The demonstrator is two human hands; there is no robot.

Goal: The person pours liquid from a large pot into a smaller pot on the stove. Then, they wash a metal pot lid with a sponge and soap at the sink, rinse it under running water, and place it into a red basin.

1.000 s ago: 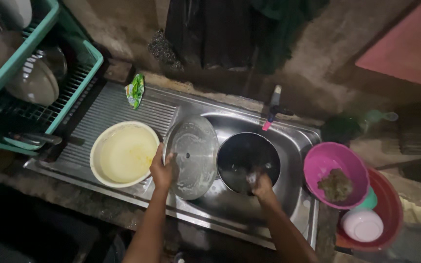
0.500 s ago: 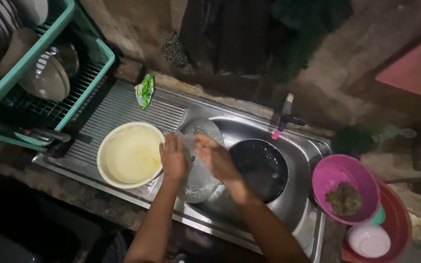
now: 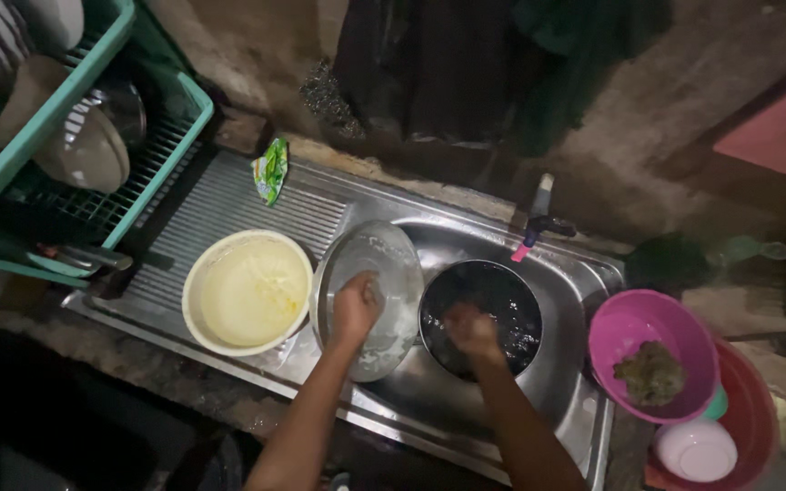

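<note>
The left hand [image 3: 357, 307] pressed, fingers together, on a soapy steel lid [image 3: 367, 295] propped at the sink [image 3: 575, 364]. The right hand [image 3: 471, 329], fingers curled, dipped into a dark pot [image 3: 502, 305]. Lid unrinsed.

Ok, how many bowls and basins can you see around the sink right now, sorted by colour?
Cream bowl: 1
Dark basin in the sink, right hand in it: 1
Pink bowl: 1
Red basin: 1
White bowl: 1
Total: 5
The metal lid under the left hand is not counted.
</note>
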